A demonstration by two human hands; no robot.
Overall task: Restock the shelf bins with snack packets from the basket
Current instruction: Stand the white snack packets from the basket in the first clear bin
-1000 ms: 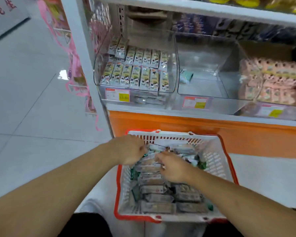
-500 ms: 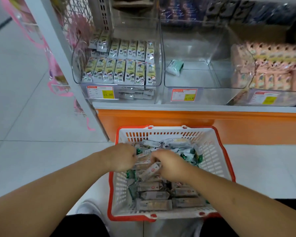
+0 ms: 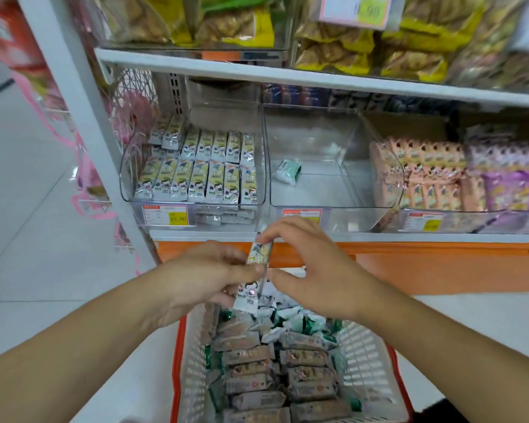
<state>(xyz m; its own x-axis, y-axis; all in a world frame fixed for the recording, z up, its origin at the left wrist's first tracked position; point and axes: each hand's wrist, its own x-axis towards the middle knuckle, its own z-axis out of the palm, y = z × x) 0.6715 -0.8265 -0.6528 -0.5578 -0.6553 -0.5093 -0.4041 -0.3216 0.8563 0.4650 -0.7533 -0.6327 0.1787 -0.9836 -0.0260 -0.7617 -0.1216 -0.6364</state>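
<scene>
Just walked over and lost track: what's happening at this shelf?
A person is restocking. Both hands hold small yellow-and-white snack packets lifted above the white plastic basket with a red rim: the left hand grips them and the right hand pinches the top one. The clear left bin holds matching packets; the clear middle bin holds one green packet.

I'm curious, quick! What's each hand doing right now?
Left hand: holds snack packets.
Right hand: pinches the top of the same packets.
</scene>
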